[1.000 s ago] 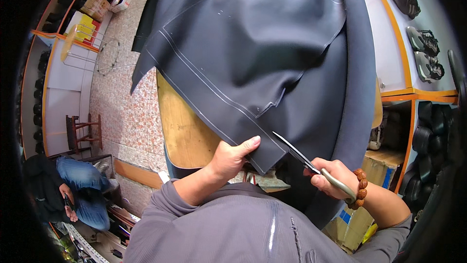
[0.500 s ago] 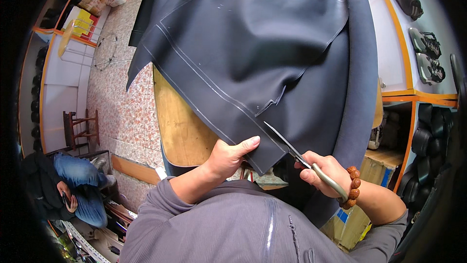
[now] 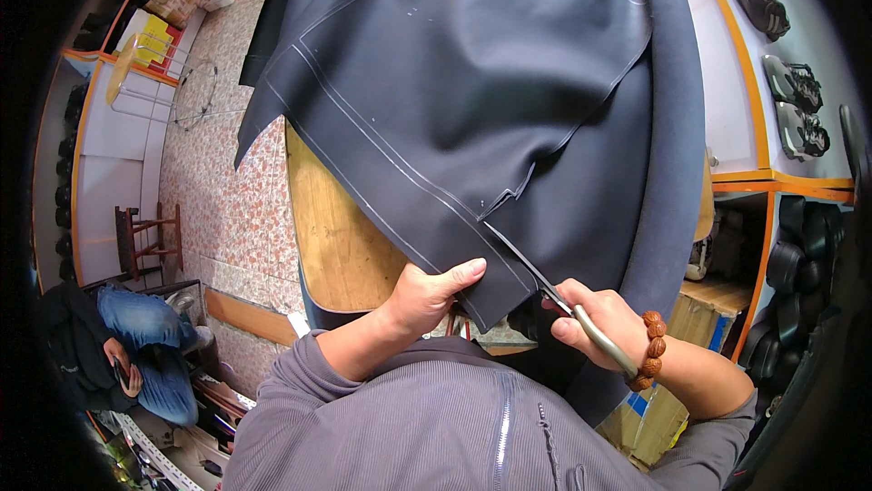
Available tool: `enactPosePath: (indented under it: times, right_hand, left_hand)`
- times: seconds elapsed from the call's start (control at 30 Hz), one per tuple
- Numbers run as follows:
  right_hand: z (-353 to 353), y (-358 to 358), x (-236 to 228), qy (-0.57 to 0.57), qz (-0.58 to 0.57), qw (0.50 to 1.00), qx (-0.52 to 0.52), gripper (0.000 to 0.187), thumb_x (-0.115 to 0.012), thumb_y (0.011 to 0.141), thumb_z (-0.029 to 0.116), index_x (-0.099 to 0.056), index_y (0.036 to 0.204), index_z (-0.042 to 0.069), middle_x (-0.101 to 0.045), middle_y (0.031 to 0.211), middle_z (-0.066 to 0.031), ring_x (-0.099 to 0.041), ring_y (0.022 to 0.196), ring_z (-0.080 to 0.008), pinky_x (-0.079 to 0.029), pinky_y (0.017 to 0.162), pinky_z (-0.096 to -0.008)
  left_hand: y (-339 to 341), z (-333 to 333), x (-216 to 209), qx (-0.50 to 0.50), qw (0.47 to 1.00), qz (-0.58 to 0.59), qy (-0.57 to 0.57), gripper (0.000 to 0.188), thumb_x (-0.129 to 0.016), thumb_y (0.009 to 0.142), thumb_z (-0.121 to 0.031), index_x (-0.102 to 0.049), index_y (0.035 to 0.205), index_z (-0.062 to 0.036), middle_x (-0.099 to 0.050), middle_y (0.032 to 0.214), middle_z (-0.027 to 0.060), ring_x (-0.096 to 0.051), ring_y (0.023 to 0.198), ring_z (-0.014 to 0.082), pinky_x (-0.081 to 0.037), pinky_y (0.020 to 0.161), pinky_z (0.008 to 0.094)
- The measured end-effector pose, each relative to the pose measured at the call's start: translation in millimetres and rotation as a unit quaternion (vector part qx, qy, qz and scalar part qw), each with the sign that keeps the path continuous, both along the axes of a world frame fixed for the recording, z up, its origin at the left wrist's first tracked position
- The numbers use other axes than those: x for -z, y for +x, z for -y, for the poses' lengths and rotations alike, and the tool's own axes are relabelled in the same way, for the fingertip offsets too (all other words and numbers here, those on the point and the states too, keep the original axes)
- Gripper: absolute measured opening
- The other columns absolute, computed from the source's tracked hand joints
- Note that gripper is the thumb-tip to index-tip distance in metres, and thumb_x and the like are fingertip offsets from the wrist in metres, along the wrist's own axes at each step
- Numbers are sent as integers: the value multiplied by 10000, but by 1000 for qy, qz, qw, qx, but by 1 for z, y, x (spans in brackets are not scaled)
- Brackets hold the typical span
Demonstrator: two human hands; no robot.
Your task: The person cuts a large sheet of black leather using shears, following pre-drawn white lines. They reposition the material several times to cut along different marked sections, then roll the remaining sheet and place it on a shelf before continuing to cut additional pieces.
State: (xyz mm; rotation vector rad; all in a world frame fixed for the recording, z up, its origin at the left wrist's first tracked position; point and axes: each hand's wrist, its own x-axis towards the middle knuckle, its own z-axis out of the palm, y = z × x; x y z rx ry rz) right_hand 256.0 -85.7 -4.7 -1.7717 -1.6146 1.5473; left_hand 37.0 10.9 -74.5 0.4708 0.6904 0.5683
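Observation:
A large sheet of black leather-like material (image 3: 400, 109), marked with pale outline lines, drapes over a wooden table (image 3: 345, 264). My left hand (image 3: 431, 291) grips its near edge, thumb on top and fingers hidden beneath. In my right hand (image 3: 595, 323) is a pair of scissors (image 3: 536, 277) with greenish-grey handles. One blade lies over the sheet, pointing up and left toward a notched cut edge (image 3: 504, 203); the other blade is mostly hidden below the material. A brown bead bracelet (image 3: 652, 350) circles my right wrist.
A thick dark roll (image 3: 674, 128) runs along the table's right side. Shelves with shoes (image 3: 799, 109) and black rolled straps (image 3: 795, 264) stand at the right. On the left, a seated person (image 3: 136, 355) holds a phone. A small wooden stool (image 3: 145, 241) stands on the tiled floor.
My right hand and the scissors have shifted slightly left and up, bringing the blade tip closer to the notch. My left hand keeps its place on the sheet.

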Motion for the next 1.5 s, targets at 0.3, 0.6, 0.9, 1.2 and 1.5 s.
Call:
enactPosePath:
  times: [0.3, 0.6, 0.9, 1.2, 1.5]
  right_hand:
    - [-4, -5, 3, 3, -10, 1000, 22, 395, -622, 874, 394, -525, 999, 32, -588, 643, -151, -618, 603, -324, -482, 566, -373]
    - [-6, -5, 3, 10, -6, 1000, 15, 390, -622, 871, 399, -539, 987, 37, -580, 612, -136, -613, 582, -316, -483, 555, -373]
    - [-8, -2, 3, 32, 57, 997, -27, 375, -618, 861, 415, -542, 976, 67, -585, 619, -128, -615, 600, -331, -480, 557, -408]
    - [-4, -8, 6, 22, 0, 999, 26, 354, -661, 851, 368, -540, 959, 53, -565, 592, -134, -604, 557, -315, -471, 523, -359]
    - [12, -9, 3, -30, -11, 998, 46, 326, -641, 866, 329, -542, 995, 47, -601, 685, -155, -628, 623, -316, -491, 582, -365]
  left_hand:
    - [-4, -1, -3, 12, 999, -27, -22, 361, -642, 841, -26, -521, 1178, 14, -595, 1105, 109, -593, 1013, 217, -488, 911, 350]
    - [-4, -3, -5, 15, 999, -21, -19, 320, -638, 858, -62, -531, 1147, 20, -600, 1066, 96, -600, 966, 196, -504, 864, 319]
    - [-2, -3, -6, 18, 1000, -3, -8, 296, -630, 884, -116, -536, 1133, 15, -598, 1046, 80, -593, 950, 167, -499, 848, 294]
    - [-6, -3, -2, 25, 1000, -2, -5, 285, -627, 888, -117, -539, 1126, 13, -597, 1048, 80, -591, 953, 166, -501, 847, 298]
    - [-22, -5, -13, -9, 999, -21, 22, 278, -618, 879, -89, -548, 1123, 26, -611, 1032, 90, -602, 930, 165, -498, 849, 295]
